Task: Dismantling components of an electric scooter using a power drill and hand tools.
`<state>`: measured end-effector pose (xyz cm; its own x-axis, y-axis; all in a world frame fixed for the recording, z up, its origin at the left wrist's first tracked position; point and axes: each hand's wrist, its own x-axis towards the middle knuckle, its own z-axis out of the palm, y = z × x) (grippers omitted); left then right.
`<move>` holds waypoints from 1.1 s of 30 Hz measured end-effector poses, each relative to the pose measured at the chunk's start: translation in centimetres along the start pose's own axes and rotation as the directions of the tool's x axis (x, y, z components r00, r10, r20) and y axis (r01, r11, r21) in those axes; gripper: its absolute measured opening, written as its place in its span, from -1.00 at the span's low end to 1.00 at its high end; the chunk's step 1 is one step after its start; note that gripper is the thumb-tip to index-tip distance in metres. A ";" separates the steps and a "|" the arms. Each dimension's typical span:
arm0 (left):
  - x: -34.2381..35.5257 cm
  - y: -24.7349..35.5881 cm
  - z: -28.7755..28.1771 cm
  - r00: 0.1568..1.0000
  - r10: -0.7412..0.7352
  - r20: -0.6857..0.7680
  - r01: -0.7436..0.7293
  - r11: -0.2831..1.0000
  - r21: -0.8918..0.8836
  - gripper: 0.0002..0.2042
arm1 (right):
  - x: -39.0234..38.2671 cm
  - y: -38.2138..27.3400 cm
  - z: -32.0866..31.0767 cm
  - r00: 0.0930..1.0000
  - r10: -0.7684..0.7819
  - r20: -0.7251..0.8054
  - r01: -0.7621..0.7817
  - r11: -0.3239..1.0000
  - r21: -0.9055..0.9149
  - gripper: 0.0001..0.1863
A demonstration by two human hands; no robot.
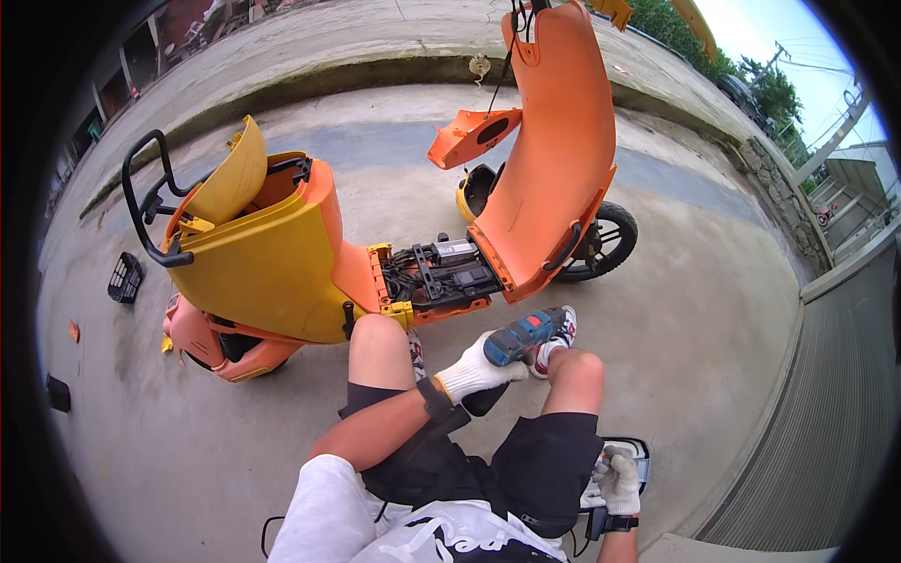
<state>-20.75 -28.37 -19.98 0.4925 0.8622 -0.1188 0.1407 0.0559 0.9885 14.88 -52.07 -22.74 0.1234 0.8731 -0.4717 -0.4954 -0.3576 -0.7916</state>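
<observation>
My left hand (pixel 477 370), in a white work glove, is closed round the handle of a blue and black cordless drill (pixel 522 338). The drill is held between my knees, its front end toward my right shoe. By my right hip, my gloved right hand (pixel 618 480) is over a small open case (pixel 643 458). Its fingers are curled together; what they hold, if anything, is too small to make out. Ahead stands an orange and yellow scooter (pixel 272 253), its floor cover off and its wiring and dark electrical units (pixel 446 267) bare.
The scooter's orange front panel (pixel 554 141) rises at the far right, above the front wheel (pixel 610 242). A loose-hanging orange piece (pixel 474 138) is beside it. A black basket-like part (pixel 125 278) lies on the concrete at left. A ribbed shutter (pixel 826 403) borders the right side.
</observation>
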 end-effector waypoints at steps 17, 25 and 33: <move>0.3 2.0 -1.5 0.994 -0.063 -0.087 0.028 0.934 -0.355 -0.77 | 1.8 -5.5 11.2 0.967 -0.170 0.191 0.109 0.951 0.291 -0.81; -0.1 1.9 -2.0 0.990 -0.082 -0.118 0.047 0.961 -0.272 -0.74 | 4.1 -4.0 15.5 0.858 0.048 0.511 -0.302 0.852 0.428 -0.82; 0.0 2.0 -1.5 0.981 -0.153 -0.116 0.071 0.851 -0.520 -0.78 | 5.2 -4.2 17.5 0.809 0.081 0.583 -0.341 0.872 0.351 -0.37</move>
<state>-21.73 -27.56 -17.83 0.3623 0.8959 -0.2570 -0.2918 0.3709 0.8816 2.51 -40.24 -15.06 -0.4416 0.8700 -0.2194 -0.7760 -0.4931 -0.3932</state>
